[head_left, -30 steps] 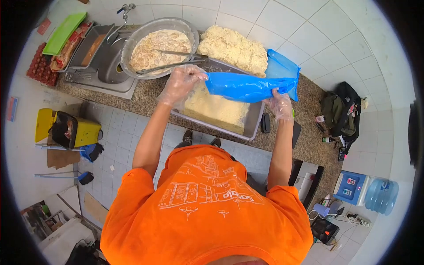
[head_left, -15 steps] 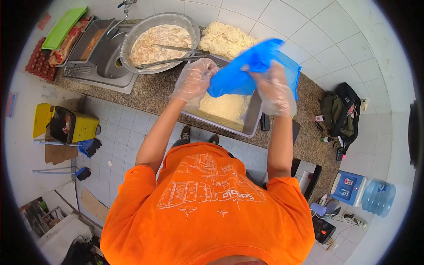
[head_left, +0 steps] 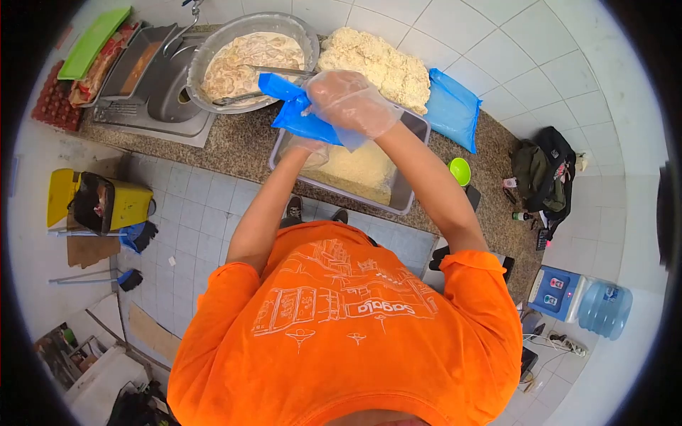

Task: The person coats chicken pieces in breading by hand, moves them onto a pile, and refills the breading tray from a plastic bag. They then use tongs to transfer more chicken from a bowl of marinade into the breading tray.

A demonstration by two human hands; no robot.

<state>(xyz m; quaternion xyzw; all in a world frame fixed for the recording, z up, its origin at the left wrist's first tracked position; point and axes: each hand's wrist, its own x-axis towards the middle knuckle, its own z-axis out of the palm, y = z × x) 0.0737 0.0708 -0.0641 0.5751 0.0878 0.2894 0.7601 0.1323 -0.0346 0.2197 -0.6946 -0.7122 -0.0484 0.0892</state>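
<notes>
A blue plastic bag [head_left: 304, 122] is bunched up between my hands, above the left part of a grey tray [head_left: 406, 202] holding pale yellow crumbs [head_left: 359, 174]. My right hand [head_left: 348, 103], in a clear plastic glove, crosses over and closes on the bag. Lower down, my gloved left hand [head_left: 307, 149] grips the bag's underside, its fingers mostly hidden. Just behind my hands, metal tongs [head_left: 245, 97] rest across a large round basin [head_left: 311, 42] of battered pieces in a pale, wet mix.
Crumb-coated pieces [head_left: 376, 64] are heaped behind the tray. A filled blue bag [head_left: 458, 110] lies to the right, with a green bowl [head_left: 459, 171] nearer me. On the left are a sink [head_left: 170, 99] and a grey bin [head_left: 138, 64]. A backpack [head_left: 543, 174] sits on the far right.
The blue bag has moved left, from over the tray's back right to its left end. My right hand has swung left across the tray, uncovering the flat blue bag and green bowl.
</notes>
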